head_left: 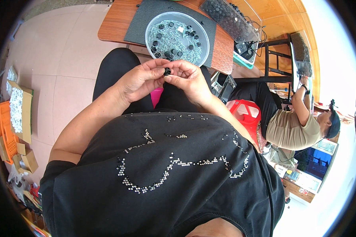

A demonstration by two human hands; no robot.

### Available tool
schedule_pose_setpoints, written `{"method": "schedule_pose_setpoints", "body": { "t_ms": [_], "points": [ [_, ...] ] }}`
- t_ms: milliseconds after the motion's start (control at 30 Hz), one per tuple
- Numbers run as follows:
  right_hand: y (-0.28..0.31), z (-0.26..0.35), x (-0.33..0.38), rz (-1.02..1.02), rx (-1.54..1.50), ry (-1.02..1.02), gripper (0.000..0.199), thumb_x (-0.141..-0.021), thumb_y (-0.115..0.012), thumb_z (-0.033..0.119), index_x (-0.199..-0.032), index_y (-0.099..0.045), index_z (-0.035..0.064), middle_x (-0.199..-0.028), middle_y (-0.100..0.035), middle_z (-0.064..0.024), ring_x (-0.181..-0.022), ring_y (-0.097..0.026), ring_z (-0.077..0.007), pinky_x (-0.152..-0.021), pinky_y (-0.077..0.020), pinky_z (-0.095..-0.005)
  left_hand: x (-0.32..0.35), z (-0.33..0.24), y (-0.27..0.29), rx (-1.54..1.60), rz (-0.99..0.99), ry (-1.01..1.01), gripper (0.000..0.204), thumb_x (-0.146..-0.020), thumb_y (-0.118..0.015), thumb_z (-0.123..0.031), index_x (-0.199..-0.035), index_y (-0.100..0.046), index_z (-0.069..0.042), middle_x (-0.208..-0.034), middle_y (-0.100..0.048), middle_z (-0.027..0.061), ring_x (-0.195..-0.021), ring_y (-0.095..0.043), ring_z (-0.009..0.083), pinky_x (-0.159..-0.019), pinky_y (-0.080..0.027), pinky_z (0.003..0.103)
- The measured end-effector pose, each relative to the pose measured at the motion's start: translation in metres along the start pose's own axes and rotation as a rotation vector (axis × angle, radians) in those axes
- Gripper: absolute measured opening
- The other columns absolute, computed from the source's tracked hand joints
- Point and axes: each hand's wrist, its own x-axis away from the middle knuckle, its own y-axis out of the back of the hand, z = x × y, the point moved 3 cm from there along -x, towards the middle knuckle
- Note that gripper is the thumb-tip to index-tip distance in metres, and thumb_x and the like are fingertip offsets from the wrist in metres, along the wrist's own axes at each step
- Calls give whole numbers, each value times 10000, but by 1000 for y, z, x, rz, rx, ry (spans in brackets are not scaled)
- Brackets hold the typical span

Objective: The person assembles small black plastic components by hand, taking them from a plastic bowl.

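Over my lap, my left hand [140, 82] and my right hand [190, 82] meet fingertip to fingertip. Between them is a small round black plastic knob [167, 71], pinched by both; its underside and part of its rim are covered by fingers. Just beyond the hands stands a round, clear plastic basin [204, 41]. It holds many silvery screws [170, 33] with several black knobs [174, 51] scattered among them. A small white piece [180, 29] lies on the screws.
The basin rests on a dark mat [138, 23] on a brown table [114, 25]. A clear bin of black parts [229, 19] stands at its far right. To my right are a red basket [244, 112] and a seated co-worker [292, 128]. Left: an orange crate [4, 122] and a cardboard box [26, 114].
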Motion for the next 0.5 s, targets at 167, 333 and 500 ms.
{"method": "schedule_pose_setpoints", "body": {
  "t_ms": [167, 333, 500],
  "points": [
    [4, -3, 1, 59, -49, -59, 249, -811, -627, -62, -1051, -592, -5, -933, -642, -36, -840, -605, -85, -783, -490, -214, -1, 2, 2, -5, 5, 24, 196, -891, -575, -87, -1086, -576, -78, -1000, -605, 21, -933, -561, 104, -857, -457, 246],
    [6, -4, 1, 58, 38, -38, 161, -834, -638, 5, -988, -595, -15, -872, -640, -33, -773, -603, -72, -695, -497, -202, 1, 2, -1, -8, 13, 35, 197, -890, -586, -105, -1085, -573, -85, -999, -601, 8, -931, -557, 94, -842, -453, 237],
    [4, 0, 3, 53, 31, -48, 150, -844, -629, 10, -985, -591, -25, -860, -643, -44, -772, -611, -79, -690, -497, -203, 2, 4, -2, -1, -1, 55, 187, -893, -584, -114, -1078, -571, -88, -990, -596, 0, -924, -553, 90, -840, -452, 231]
  ]
}}
